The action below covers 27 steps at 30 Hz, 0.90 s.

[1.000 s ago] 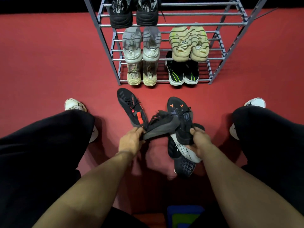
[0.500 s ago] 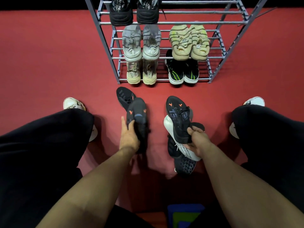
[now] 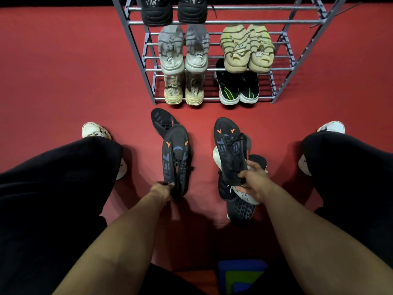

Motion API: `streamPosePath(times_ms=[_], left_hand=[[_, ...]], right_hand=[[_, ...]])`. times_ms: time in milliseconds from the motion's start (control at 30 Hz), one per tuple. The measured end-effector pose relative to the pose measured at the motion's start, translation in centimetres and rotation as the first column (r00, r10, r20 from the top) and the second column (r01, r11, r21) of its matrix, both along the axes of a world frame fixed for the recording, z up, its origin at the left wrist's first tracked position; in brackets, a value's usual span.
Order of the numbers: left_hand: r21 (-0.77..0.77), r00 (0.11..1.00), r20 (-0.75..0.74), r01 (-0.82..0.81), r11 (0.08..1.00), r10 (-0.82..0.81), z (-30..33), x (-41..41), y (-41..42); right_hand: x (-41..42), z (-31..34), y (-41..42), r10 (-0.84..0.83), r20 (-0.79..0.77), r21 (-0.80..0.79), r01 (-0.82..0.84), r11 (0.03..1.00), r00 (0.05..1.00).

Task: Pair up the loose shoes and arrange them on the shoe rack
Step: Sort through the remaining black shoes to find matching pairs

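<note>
My left hand [image 3: 162,190] grips the heel of a black shoe with orange marks [image 3: 176,158], toe pointing away. My right hand [image 3: 254,184] holds the matching black shoe with orange marks [image 3: 230,150] by its heel. Another black shoe [image 3: 162,122] lies on the red floor beyond the left one. Under my right hand lie a white-soled shoe [image 3: 246,194] and a dark patterned shoe [image 3: 241,210]. The grey metal shoe rack [image 3: 136,60] stands ahead, holding several pairs.
On the rack sit black shoes on top, grey and beige striped pairs in the middle, tan and black-green pairs at the bottom. My knees in black trousers and white sneakers [image 3: 94,129] flank the shoes. A blue-green object [image 3: 240,275] lies near me.
My left hand turned its black shoe from sideways to toe pointing away and pulled back to the heel. My right hand's shoe stayed nearly in place.
</note>
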<state>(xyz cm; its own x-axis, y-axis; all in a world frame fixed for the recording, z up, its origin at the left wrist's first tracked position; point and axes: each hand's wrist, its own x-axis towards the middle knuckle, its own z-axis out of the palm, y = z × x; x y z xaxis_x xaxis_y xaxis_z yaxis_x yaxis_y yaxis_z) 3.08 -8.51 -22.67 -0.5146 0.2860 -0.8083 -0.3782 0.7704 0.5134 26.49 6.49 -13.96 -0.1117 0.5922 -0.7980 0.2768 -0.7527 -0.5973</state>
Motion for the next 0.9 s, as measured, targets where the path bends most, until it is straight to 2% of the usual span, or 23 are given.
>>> streamPosePath(times_ms=[167, 333, 567, 733, 900], left_hand=[[0.057, 0.988, 0.156, -0.008, 0.998, -0.001, -0.3, 1.1, 0.5], [0.099, 0.956, 0.272, 0.088, 0.991, -0.112, -1.4, 1.5, 1.4], [0.141, 0.923, 0.381, -0.116, 0.983, 0.054, 0.6, 4.1, 3.3], [0.182, 0.934, 0.33, -0.205, 0.962, 0.137, 1.0, 5.2, 4.5], [0.149, 0.911, 0.36, -0.267, 0.952, 0.2, 0.2, 4.3, 5.2]], right_hand=[[-0.1, -0.5, -0.3, 0.05, 0.044, 0.031, -0.052, 0.998, 0.998], [-0.1, -0.5, -0.3, 0.058, 0.038, 0.022, -0.059, 0.998, 0.998], [-0.1, -0.3, -0.6, 0.076, 0.038, 0.038, -0.078, 0.996, 0.996], [-0.1, -0.1, -0.9, 0.093, 0.033, 0.046, -0.094, 0.994, 0.995], [-0.1, 0.1, -1.0, 0.099, 0.035, 0.044, -0.1, 0.994, 0.995]])
